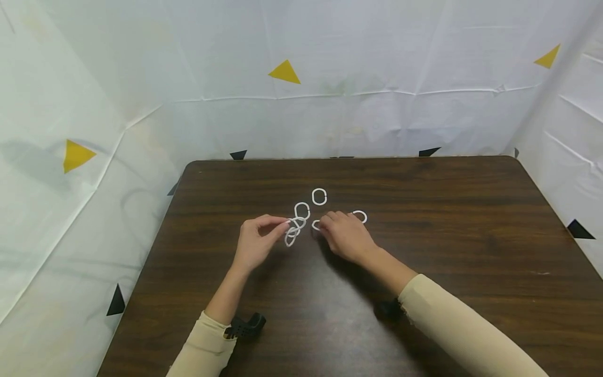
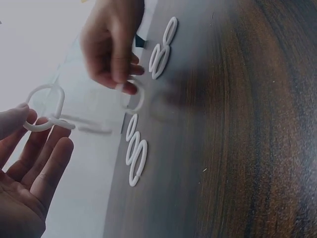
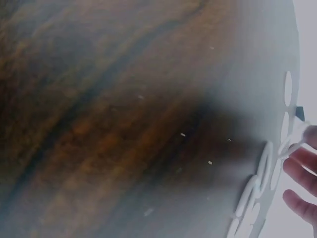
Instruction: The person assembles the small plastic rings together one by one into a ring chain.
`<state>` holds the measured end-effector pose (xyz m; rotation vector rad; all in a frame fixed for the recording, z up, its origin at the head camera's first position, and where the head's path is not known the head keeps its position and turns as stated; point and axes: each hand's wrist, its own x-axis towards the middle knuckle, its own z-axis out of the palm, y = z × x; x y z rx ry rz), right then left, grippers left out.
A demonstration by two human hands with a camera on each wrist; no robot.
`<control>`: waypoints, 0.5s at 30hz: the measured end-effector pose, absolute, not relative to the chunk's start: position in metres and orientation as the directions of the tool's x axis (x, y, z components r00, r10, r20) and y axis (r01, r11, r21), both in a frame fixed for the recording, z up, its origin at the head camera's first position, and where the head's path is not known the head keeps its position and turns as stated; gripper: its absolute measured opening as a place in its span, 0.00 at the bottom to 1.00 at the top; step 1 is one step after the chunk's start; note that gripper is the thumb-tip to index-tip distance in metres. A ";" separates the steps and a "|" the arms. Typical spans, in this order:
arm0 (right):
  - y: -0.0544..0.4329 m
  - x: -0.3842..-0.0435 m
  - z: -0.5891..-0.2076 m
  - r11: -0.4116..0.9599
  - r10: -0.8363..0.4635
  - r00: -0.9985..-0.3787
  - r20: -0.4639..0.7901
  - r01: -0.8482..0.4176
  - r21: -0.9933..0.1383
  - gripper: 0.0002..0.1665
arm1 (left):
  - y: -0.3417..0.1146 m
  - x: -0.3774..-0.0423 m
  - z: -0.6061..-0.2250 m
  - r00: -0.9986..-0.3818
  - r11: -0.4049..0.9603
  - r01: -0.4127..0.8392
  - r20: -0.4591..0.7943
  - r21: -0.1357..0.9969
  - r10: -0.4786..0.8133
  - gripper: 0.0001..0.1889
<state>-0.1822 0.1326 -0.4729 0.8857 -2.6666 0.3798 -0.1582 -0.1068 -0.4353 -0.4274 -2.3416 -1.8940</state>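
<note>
My left hand [image 1: 254,243] pinches a white oval ring [image 2: 63,100] between thumb and fingertips. At least one more white ring [image 1: 290,239] hangs linked with it, seen partly edge-on in the left wrist view. To its right, my right hand [image 1: 346,234] reaches over the table, fingers pointing left, and pinches a single white ring [image 2: 142,99] that is blurred in both wrist views. The fingers hide part of that ring in the head view. Just beyond the left fingertips lies a loose ring [image 1: 308,210], and another ring [image 1: 319,203] lies farther back.
A ring [image 1: 365,215] shows past the right hand's knuckles. In the left wrist view, rings lie in two groups, one group [image 2: 144,158] nearer the left hand. The dark wood table [image 1: 452,209] is bounded at the back by a white sheet wall [image 1: 367,120].
</note>
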 end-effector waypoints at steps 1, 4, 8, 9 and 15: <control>0.133 -0.183 -0.471 0.779 -0.509 -0.777 0.371 -0.599 -0.186 0.03 | -0.106 -0.156 -0.432 -0.955 0.182 0.276 0.249 0.944 0.158 0.08; 0.135 -0.184 -0.463 0.783 -0.423 -0.824 0.377 -0.542 -0.305 0.04 | -0.105 -0.150 -0.420 -0.955 0.184 0.274 0.246 0.944 0.163 0.08; 0.140 -0.184 -0.451 0.746 -0.315 -0.886 0.341 -0.453 -0.488 0.05 | -0.104 -0.147 -0.415 -0.955 0.193 0.279 0.250 0.941 0.160 0.07; 0.141 -0.184 -0.448 0.729 -0.293 -0.899 0.327 -0.431 -0.532 0.05 | -0.104 -0.147 -0.415 -0.955 0.191 0.277 0.248 0.942 0.160 0.07; 0.142 -0.183 -0.437 0.503 -0.232 -0.953 0.194 -0.288 -0.815 0.07 | -0.105 -0.150 -0.421 -0.959 0.193 0.262 0.232 0.946 0.163 0.06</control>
